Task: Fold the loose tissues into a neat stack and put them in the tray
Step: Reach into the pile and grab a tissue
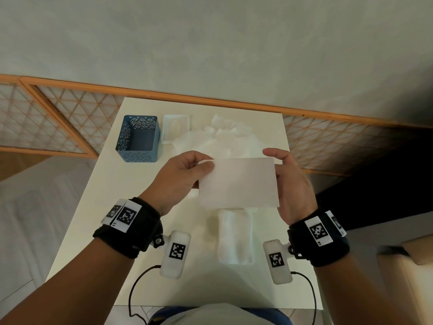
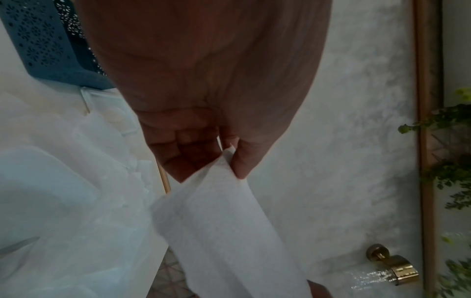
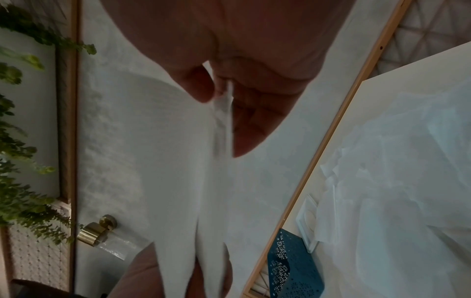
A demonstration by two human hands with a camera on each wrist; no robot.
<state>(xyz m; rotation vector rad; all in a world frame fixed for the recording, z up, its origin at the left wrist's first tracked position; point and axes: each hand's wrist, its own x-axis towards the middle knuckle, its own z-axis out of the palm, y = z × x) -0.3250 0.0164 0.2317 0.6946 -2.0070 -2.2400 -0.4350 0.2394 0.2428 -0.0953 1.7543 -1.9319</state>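
Both hands are holding one white rectangular paper tissue (image 1: 237, 181) in the air above the white table (image 1: 98, 202), its long axis running left to right. The left hand (image 1: 174, 178) is pinching the tissue's far-left corner between thumb and fingers (image 2: 241, 161); the right hand (image 1: 289, 181) is pinching the right edge the same way, thumb on one side and fingers (image 3: 251, 129) on the other, as both wrist views show. The sheet is hanging as a doubled layer, so it is probably already folded once.

Directly beneath it, on the near side of the table, a small white stack of folded tissues (image 1: 235, 235) is lying with its long axis running near to far, crosswise to the held sheet. The next move turns on that: the sheet likely needs another fold or a turn before going down on the stack. Both hands are about equally near it.

Further off, a loose heap of crumpled white tissues (image 1: 225, 139) is waiting, with a shallow white plastic tray (image 1: 175, 127) to its left and a blue perforated metal basket (image 1: 138, 139) beyond that.
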